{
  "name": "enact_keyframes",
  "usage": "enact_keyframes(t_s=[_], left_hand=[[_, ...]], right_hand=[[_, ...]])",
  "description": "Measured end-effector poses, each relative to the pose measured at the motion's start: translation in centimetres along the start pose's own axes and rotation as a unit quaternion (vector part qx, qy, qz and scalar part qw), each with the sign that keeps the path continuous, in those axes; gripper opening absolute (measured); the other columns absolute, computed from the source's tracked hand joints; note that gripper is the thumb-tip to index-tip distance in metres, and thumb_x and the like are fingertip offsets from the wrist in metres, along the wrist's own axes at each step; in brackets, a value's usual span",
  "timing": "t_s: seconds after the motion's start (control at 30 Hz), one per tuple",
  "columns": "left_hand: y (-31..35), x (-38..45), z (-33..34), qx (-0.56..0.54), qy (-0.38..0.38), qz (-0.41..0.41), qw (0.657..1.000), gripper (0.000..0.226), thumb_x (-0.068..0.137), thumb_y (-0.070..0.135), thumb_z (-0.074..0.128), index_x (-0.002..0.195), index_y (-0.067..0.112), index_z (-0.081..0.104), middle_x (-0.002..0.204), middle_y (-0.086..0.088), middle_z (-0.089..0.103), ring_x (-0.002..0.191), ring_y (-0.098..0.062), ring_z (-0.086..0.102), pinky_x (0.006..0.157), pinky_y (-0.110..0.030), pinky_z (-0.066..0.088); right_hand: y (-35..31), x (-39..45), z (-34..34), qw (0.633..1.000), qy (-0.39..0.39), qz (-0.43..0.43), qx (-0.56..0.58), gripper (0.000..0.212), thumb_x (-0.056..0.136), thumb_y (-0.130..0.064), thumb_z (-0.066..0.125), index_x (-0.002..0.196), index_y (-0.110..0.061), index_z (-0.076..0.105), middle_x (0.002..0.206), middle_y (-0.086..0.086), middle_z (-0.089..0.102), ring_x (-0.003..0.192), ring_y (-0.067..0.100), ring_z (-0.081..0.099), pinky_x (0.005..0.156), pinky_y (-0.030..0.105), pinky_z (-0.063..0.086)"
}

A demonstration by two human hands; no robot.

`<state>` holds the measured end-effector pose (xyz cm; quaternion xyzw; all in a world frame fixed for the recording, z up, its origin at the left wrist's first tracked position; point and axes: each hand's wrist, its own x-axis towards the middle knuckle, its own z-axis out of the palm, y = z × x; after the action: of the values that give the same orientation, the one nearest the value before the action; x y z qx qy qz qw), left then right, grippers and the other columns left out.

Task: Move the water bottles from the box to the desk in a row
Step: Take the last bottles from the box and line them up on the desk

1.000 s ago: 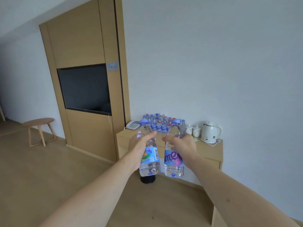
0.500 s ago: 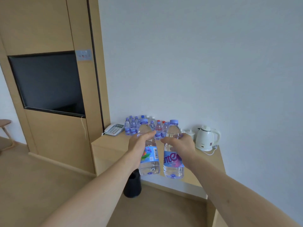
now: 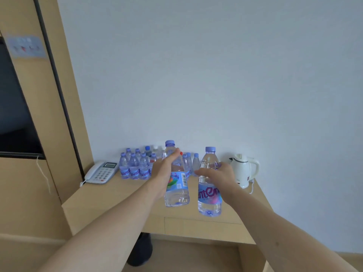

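Carrying step: left hand (image 3: 164,169) and right hand (image 3: 218,174), fingers wrapped, each hold a bottle (image 3: 176,185) above the desk (image 3: 110,195). Next: set both down beside the back-edge row (image 3: 135,165).

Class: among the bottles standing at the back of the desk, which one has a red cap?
The bottle with the red cap, showing just right of the left hand; the others visible have blue or white caps.

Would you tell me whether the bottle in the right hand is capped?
Capped: the bottle in the right hand carries a purple cap on its neck.
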<state>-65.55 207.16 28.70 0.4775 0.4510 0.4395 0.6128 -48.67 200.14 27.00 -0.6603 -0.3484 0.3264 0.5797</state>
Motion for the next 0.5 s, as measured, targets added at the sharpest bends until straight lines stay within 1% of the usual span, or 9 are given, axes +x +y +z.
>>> enact_keyframes(t_s=[0.07,0.17,0.23,0.3,0.37,0.43,0.5], left_hand=[[-0.5,2.8,-0.2,-0.006,-0.002,-0.01,1.0,0.054,0.078,0.059,0.079,0.106,0.014,0.075,0.091,-0.013,0.079,0.078,-0.028,0.077,0.068,-0.033,0.061],[-1.4,6.7,-0.4,0.015,0.001,-0.016,1.0,0.061,0.078,0.068,0.073,0.111,0.017,0.074,0.087,-0.002,0.078,0.082,-0.017,0.072,0.062,-0.03,0.049],[-2.1,9.3,-0.2,0.027,0.001,-0.017,0.999,0.065,0.077,0.072,0.07,0.116,0.02,0.071,0.098,0.0,0.076,0.088,-0.014,0.069,0.062,-0.028,0.043],[-3.0,12.1,0.2,0.037,-0.004,-0.02,0.999,0.066,0.076,0.072,0.072,0.118,0.022,0.069,0.104,-0.002,0.077,0.093,-0.017,0.071,0.066,-0.031,0.047],[-3.7,15.3,0.9,0.052,-0.006,-0.022,0.998,0.064,0.075,0.069,0.075,0.117,0.021,0.069,0.102,-0.004,0.078,0.093,-0.023,0.074,0.078,-0.038,0.057],[-4.1,19.1,1.9,0.07,-0.006,-0.017,0.997,0.057,0.075,0.064,0.077,0.112,0.02,0.072,0.094,-0.006,0.079,0.089,-0.026,0.076,0.085,-0.041,0.06],[-4.3,22.8,3.1,0.088,-0.003,-0.013,0.996,0.048,0.075,0.06,0.079,0.102,0.022,0.074,0.091,-0.008,0.079,0.087,-0.029,0.076,0.09,-0.047,0.06]], right_hand=[[0.7,2.4,1.0,1.0,0.006,0.006,-0.006,0.053,0.05,-0.024,0.094,0.094,-0.01,0.067,0.092,0.015,0.076,0.084,0.034,0.075,0.083,0.052,0.062],[2.0,6.3,2.6,1.0,0.005,0.016,-0.019,0.066,0.043,-0.025,0.092,0.102,-0.01,0.066,0.098,0.014,0.074,0.091,0.034,0.073,0.087,0.053,0.06],[3.3,9.0,3.4,0.999,0.004,0.026,-0.027,0.064,0.044,-0.024,0.091,0.102,-0.009,0.067,0.101,0.015,0.073,0.093,0.035,0.072,0.088,0.051,0.059],[4.9,12.1,3.8,0.999,0.006,0.037,-0.033,0.062,0.046,-0.023,0.091,0.101,-0.008,0.067,0.102,0.015,0.072,0.094,0.034,0.072,0.086,0.048,0.059],[6.4,15.5,4.3,0.998,0.002,0.049,-0.039,0.069,0.044,-0.024,0.093,0.106,-0.005,0.067,0.105,0.015,0.071,0.097,0.033,0.071,0.079,0.042,0.057],[7.7,19.6,4.7,0.998,-0.01,0.053,-0.044,0.077,0.042,-0.023,0.093,0.111,-0.002,0.066,0.109,0.016,0.07,0.101,0.034,0.07,0.076,0.038,0.054],[8.7,24.1,5.2,0.996,-0.025,0.057,-0.058,0.076,0.045,-0.019,0.095,0.113,-0.001,0.065,0.11,0.014,0.07,0.101,0.032,0.069,0.078,0.037,0.054]])
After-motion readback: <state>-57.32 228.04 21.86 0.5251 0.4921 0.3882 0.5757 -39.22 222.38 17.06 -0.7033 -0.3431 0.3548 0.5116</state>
